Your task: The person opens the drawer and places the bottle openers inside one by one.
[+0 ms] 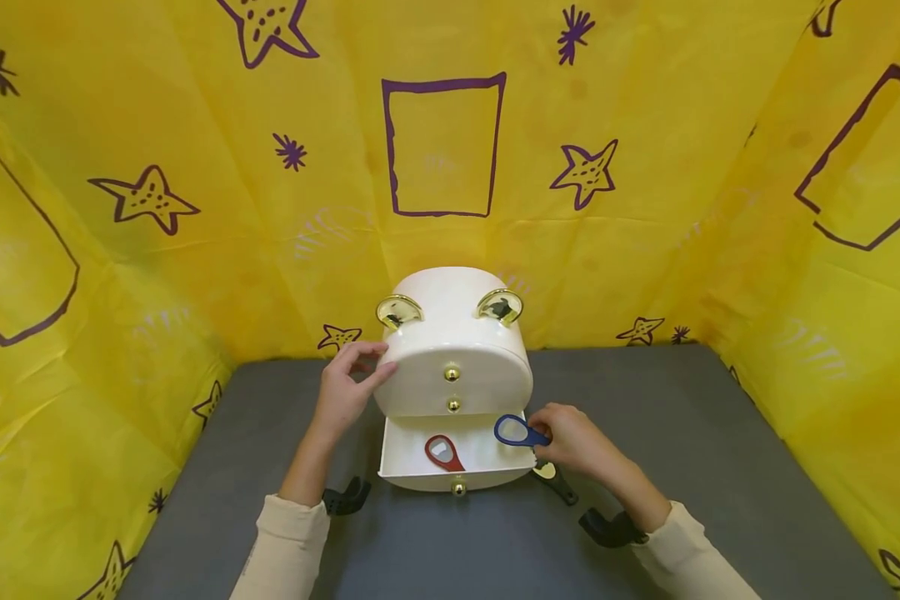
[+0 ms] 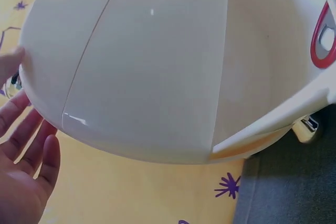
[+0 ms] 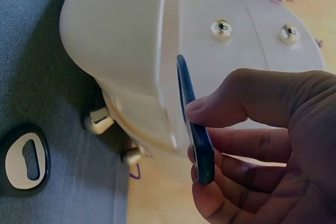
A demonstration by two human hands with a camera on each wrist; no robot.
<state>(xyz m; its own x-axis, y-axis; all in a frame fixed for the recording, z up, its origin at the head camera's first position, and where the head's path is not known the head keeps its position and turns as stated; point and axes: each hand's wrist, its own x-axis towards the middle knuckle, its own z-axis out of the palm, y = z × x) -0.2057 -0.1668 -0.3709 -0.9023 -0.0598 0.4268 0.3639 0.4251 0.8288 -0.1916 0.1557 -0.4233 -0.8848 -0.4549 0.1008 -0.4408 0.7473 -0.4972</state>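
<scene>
A white drawer box (image 1: pixel 450 300) with gold knobs and two gold ear-shaped rings stands with its bottom drawer (image 1: pixel 405 442) pulled out. My left hand (image 1: pixel 342 392) rests on the box's left side, fingers spread loosely along the rounded edge in the left wrist view. With thumb and fingers my right hand (image 1: pixel 573 437) pinches the handle of a blue bottle opener (image 1: pixel 512 430) above the drawer's right side. Inside the drawer lies a red bottle opener (image 1: pixel 444 452). A black bottle opener (image 3: pixel 26 161) lies on the table, right of the drawer.
The grey table (image 1: pixel 450 550) extends around the box. A yellow cloth (image 1: pixel 442 150) with purple drawings hangs behind it and at both sides. Black straps (image 1: pixel 611 528) sit at both wrists.
</scene>
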